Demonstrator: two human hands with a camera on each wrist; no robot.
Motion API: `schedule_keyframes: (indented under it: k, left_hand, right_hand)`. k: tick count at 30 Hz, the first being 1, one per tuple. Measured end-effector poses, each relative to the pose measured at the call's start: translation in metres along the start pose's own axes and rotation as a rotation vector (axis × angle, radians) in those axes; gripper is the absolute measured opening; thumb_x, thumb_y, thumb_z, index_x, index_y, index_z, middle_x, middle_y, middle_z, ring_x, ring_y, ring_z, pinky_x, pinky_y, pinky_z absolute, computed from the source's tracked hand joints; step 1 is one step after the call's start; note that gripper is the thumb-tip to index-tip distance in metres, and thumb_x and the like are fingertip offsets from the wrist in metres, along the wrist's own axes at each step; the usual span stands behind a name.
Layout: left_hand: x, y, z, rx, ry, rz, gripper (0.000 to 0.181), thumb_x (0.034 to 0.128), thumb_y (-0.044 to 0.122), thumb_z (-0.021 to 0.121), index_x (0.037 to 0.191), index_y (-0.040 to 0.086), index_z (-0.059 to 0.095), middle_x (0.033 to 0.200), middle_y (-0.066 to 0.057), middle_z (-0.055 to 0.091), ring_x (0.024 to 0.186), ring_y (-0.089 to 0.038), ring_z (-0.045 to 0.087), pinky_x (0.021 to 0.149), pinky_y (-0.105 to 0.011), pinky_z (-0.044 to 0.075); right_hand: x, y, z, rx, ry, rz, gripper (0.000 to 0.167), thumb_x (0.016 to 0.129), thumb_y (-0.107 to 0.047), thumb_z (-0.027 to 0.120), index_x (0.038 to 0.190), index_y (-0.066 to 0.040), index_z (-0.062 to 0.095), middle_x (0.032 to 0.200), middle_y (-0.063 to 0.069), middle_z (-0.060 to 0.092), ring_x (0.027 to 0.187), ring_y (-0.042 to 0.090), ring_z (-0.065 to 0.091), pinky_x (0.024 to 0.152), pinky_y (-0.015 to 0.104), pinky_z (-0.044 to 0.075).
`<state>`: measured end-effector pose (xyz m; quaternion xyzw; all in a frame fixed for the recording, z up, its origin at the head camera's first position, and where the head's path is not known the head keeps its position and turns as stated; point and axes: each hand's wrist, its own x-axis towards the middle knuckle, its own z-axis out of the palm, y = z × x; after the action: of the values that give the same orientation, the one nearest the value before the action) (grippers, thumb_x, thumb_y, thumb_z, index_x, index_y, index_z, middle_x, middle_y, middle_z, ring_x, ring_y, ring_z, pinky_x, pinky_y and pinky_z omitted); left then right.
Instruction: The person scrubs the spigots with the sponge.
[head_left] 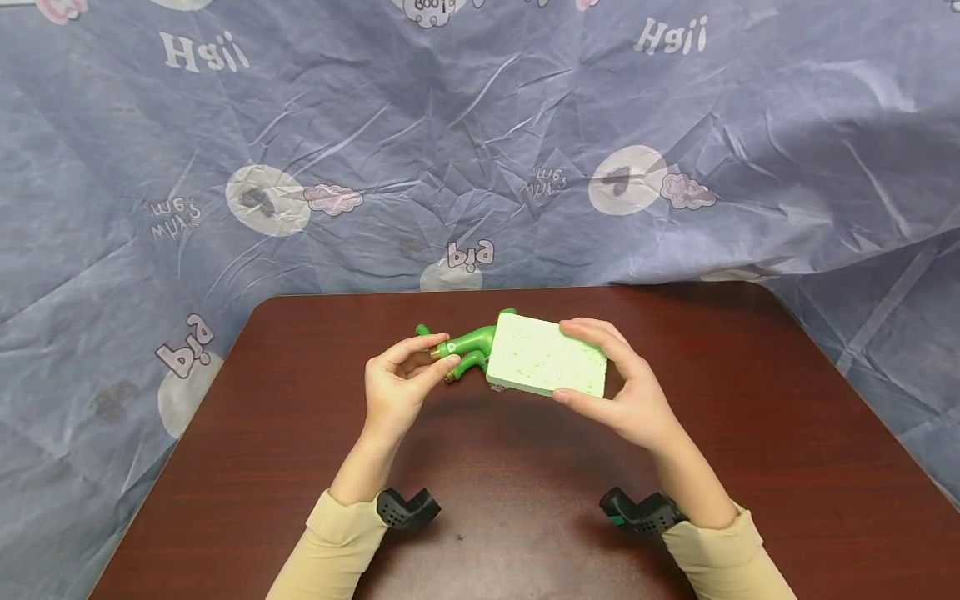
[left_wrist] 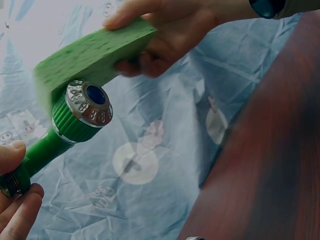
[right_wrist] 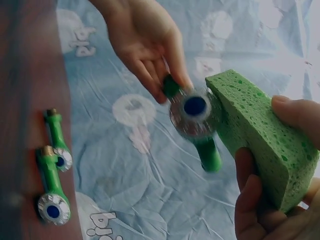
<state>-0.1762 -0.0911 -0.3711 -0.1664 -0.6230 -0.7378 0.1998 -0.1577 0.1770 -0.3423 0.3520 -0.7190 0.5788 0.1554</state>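
My left hand [head_left: 393, 385] pinches the threaded end of a green plastic tap [head_left: 476, 340] between thumb and fingers, above the table. The tap has a ribbed collar and a chrome-look cap with a blue centre, clearest in the left wrist view. My right hand [head_left: 636, 392] grips a light green, pored sponge [head_left: 547, 354] by its right end, thumb on one side and fingers on the other. The sponge's far end meets the tap's head in both wrist views; how firmly they touch I cannot tell. In the head view the sponge hides that head.
Two more green taps, a nearer one [right_wrist: 53, 200] and a farther one [right_wrist: 57, 135], lie on the table in the right wrist view. The dark red-brown wooden table [head_left: 262, 433] ends at a patterned grey-blue cloth [head_left: 420, 150] behind it. Black bands sit on both wrists.
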Motion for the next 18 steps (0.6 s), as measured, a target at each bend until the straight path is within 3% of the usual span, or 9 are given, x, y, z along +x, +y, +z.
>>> schedule_keyframes:
  k: [4, 9, 12, 18]
  left_hand:
    - [0.0, 0.0, 0.001, 0.005, -0.005, 0.009, 0.029, 0.0714, -0.011, 0.075, 0.099, -0.013, 0.067, 0.093, -0.016, 0.069, 0.072, -0.012, 0.068, 0.064, -0.025, 0.058]
    - [0.002, 0.002, -0.003, -0.016, 0.022, 0.03, 0.03, 0.0706, -0.012, 0.076, 0.099, -0.013, 0.066, 0.091, -0.01, 0.07, 0.07, -0.012, 0.067, 0.064, -0.024, 0.057]
    - [0.002, 0.002, -0.005, -0.023, 0.02, 0.028, 0.031, 0.0711, -0.01, 0.076, 0.1, -0.013, 0.066, 0.092, -0.007, 0.07, 0.07, -0.013, 0.067, 0.064, -0.024, 0.057]
    - [0.002, 0.003, -0.005, -0.035, 0.024, 0.022, 0.03, 0.0716, -0.01, 0.075, 0.1, -0.014, 0.065, 0.092, -0.004, 0.07, 0.069, -0.012, 0.066, 0.063, -0.022, 0.057]
  right_hand:
    - [0.0, -0.001, 0.001, 0.004, 0.001, -0.001, 0.071, 0.063, 0.019, 0.075, 0.128, 0.006, 0.051, 0.129, 0.019, 0.045, 0.114, 0.024, 0.045, 0.073, 0.019, 0.048]
    - [0.004, -0.013, -0.011, -0.08, 0.096, -0.044, 0.067, 0.058, 0.026, 0.07, 0.122, 0.012, 0.053, 0.123, 0.023, 0.049, 0.114, 0.022, 0.045, 0.081, 0.021, 0.041]
    - [0.005, -0.017, -0.013, -0.108, 0.1, -0.046, 0.065, 0.058, 0.025, 0.069, 0.12, 0.014, 0.052, 0.122, 0.024, 0.05, 0.114, 0.02, 0.045, 0.083, 0.022, 0.039]
    - [0.001, -0.001, -0.016, -0.098, 0.089, -0.025, 0.068, 0.06, 0.023, 0.072, 0.124, 0.008, 0.053, 0.125, 0.019, 0.05, 0.116, 0.022, 0.044, 0.085, 0.023, 0.04]
